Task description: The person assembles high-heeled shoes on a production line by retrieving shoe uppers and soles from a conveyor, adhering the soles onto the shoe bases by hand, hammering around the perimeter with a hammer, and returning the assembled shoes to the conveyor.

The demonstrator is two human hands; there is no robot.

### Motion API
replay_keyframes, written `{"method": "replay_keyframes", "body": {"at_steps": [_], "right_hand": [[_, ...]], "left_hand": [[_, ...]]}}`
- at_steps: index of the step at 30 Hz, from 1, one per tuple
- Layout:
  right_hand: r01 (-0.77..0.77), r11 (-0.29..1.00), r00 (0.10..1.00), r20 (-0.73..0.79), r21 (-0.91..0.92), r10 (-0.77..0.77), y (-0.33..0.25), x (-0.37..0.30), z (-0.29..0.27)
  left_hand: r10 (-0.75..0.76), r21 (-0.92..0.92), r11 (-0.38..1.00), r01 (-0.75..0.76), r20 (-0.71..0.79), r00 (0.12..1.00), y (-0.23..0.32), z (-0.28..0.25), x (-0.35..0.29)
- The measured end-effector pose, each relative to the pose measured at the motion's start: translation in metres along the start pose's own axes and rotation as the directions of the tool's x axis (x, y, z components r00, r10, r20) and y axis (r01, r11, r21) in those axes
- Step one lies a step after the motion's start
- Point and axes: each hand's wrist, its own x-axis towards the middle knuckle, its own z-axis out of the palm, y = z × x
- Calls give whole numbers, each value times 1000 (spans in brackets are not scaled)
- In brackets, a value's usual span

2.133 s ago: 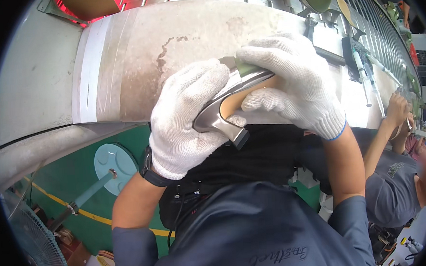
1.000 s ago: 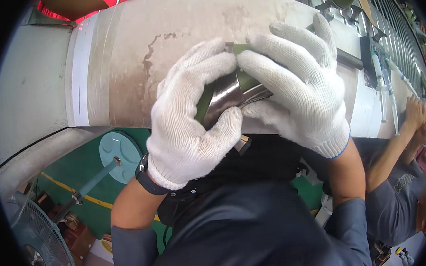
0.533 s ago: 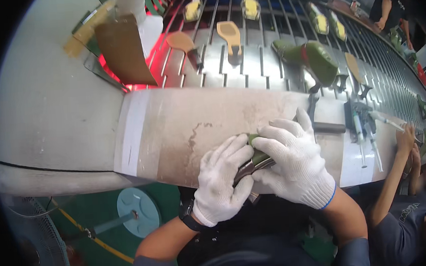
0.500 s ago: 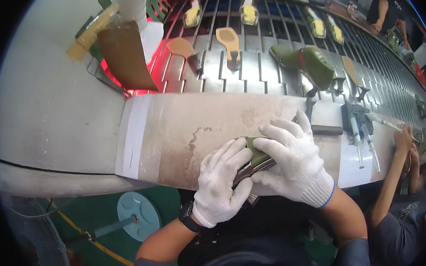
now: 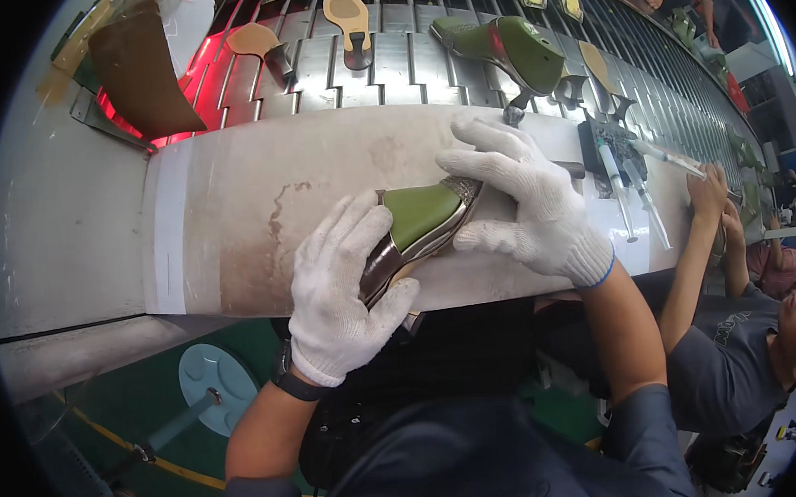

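A shoe (image 5: 421, 212) with a green middle, dark shiny sides and a textured end lies aslant over the front of the worn pale ledge (image 5: 337, 152). My left hand (image 5: 341, 284), in a white knitted glove, grips its near end, fingers over the top and thumb along the near side. At the far end, my right hand (image 5: 527, 195), gloved alike, has its fingers spread and its thumb beside the shoe. Whether that thumb touches it, I cannot tell. A hammer handle (image 5: 572, 169) shows beyond my right hand, which partly hides the tool.
Past the ledge, a slatted metal conveyor (image 5: 398, 94) carries tan soles with heels (image 5: 348, 24) and a green heeled shoe piece (image 5: 504, 46). Syringes (image 5: 615, 185) rest by a black holder (image 5: 603, 136). At right, a co-worker's hands (image 5: 710, 195) work close by. A blue disc (image 5: 211, 387) stands lower left.
My right hand has come off the shoe's top and spread its fingers, baring more of the green part. My left hand keeps its grip. The whole view has shifted rightward and down.
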Motion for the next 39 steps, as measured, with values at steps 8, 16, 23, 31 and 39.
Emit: {"method": "replay_keyframes", "body": {"at_steps": [8, 16, 23, 31, 39], "right_hand": [[-68, 996, 991, 111, -56, 74, -19, 11, -7], [-41, 974, 978, 189, -223, 85, -45, 26, 2], [-33, 946, 931, 335, -323, 147, -69, 39, 4], [123, 991, 984, -121, -54, -129, -37, 2, 28], [-269, 952, 905, -378, -145, 198, 33, -50, 3]], "left_hand": [[3, -28, 1000, -4, -28, 1000, 2, -2, 0], [-41, 18, 999, 42, -32, 999, 9, -2, 2], [-6, 32, 999, 8, -56, 998, 10, -2, 7], [13, 43, 999, -11, -58, 998, 15, 0, -4], [-44, 48, 998, 44, -2, 999, 33, -16, -11]]}}
